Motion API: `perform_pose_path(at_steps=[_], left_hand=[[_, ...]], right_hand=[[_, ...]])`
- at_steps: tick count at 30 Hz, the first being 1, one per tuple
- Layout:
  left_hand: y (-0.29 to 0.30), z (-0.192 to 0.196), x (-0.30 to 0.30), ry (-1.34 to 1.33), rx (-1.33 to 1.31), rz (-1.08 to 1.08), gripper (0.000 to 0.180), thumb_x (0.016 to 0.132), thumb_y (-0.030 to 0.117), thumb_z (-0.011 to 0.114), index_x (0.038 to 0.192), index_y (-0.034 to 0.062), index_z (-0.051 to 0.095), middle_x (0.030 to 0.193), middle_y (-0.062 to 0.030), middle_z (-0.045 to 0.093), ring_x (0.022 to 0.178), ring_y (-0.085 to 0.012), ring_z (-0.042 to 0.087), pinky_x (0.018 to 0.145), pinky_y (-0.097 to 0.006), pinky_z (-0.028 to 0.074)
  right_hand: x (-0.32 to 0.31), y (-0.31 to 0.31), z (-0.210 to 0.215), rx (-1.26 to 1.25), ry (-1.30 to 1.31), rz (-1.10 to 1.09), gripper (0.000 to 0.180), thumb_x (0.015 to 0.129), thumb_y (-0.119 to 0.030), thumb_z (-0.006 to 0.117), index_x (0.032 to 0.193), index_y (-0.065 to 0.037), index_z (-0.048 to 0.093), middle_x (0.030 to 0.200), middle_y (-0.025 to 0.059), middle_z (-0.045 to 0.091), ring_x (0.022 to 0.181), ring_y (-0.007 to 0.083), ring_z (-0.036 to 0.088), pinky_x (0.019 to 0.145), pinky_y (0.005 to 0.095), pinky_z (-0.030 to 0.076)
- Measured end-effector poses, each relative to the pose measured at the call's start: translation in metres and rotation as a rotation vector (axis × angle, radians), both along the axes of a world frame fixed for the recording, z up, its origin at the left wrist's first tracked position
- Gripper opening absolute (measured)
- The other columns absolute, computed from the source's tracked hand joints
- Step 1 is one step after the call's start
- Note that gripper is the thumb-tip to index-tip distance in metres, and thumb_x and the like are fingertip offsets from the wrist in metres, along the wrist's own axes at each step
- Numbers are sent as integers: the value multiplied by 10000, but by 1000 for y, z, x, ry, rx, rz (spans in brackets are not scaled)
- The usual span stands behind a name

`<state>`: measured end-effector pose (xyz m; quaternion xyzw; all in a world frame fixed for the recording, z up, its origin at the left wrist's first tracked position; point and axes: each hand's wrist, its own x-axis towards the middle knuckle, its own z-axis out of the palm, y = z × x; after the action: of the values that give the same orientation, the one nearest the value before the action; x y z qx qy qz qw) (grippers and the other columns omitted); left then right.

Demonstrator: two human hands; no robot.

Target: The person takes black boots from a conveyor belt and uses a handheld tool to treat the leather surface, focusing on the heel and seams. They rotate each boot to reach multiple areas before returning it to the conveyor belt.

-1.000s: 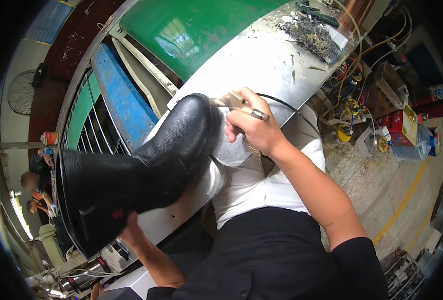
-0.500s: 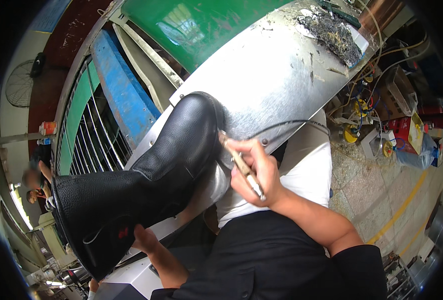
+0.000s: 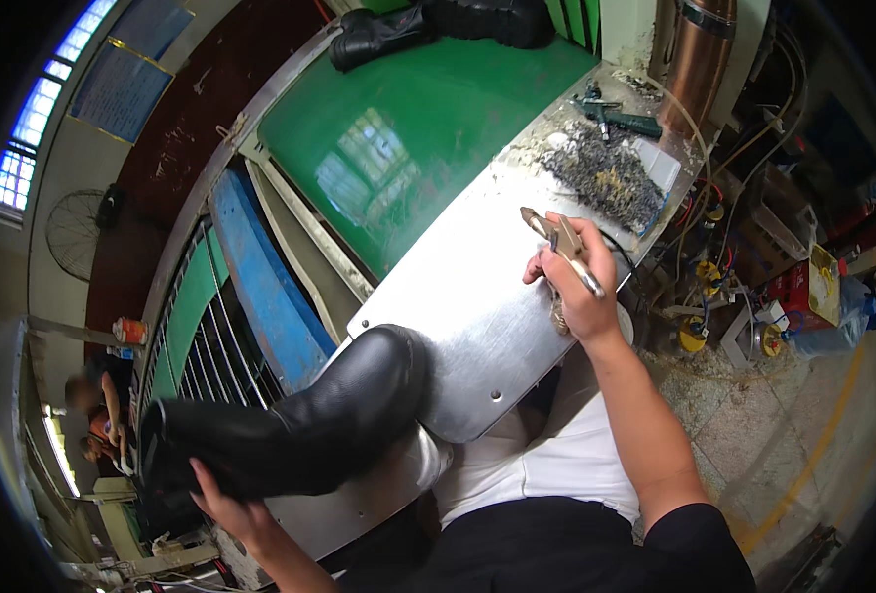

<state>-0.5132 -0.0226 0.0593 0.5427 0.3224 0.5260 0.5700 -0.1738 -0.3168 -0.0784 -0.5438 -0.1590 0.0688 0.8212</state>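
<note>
A tall black leather boot (image 3: 309,425) lies on its side over the left end of a shiny metal plate (image 3: 458,326), toe toward the plate. My left hand (image 3: 228,506) grips its shaft at the lower left; one digit shows on the leather and the other fingers are partly hidden. Above the plate, apart from the boot, my right hand (image 3: 581,272) is closed round a pen-shaped metal tool (image 3: 564,242). The tool's broad brownish tip points to the upper left. A dark cord runs near that hand.
A dark, debris-covered pad (image 3: 606,178) and a green-handled tool (image 3: 630,124) lie at the plate's far end. Beyond the green panel (image 3: 408,148) lie other black boots (image 3: 388,35). A wire rack (image 3: 206,326) stands left. Another person (image 3: 112,395) works far left.
My right hand and the tool have moved up and right, away from the boot's sole edge. The boot sits lower in view, and my left hand's grip on the shaft has shifted. The view has moved too.
</note>
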Motion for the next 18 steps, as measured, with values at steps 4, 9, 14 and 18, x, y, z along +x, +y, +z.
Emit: perform_pose_path(at_steps=[4,9,14,18], left_hand=[[82,48,113,93,124,-182,396,942,130,626,1284,-41,523,1188,-149,630,1009,-257,657,861,-386,578],[115,140,282,199,671,-203,397,867,146,730,1222,9,616,1158,-104,658,949,-190,669,861,-318,547],[0,131,413,398,1329,-96,471,801,247,797,1183,39,615,1033,-115,674,932,-196,658,843,-304,531],[-61,43,409,471,1048,-1000,394,851,190,737,1183,24,605,1113,-121,669,966,-214,662,869,-332,527]], right_hand=[[5,1,-5,9,25,-122,346,813,-88,587,1138,17,531,770,87,665,697,137,634,661,266,492],[4,10,-5,-13,34,-5,358,853,-27,556,1194,46,475,814,65,570,723,158,609,685,320,531],[6,4,-2,-32,92,5,369,883,-38,565,1223,50,451,848,108,604,739,166,626,684,310,520],[10,-3,-4,-35,70,-33,363,890,-43,554,1223,53,446,845,104,604,730,160,616,702,317,526]])
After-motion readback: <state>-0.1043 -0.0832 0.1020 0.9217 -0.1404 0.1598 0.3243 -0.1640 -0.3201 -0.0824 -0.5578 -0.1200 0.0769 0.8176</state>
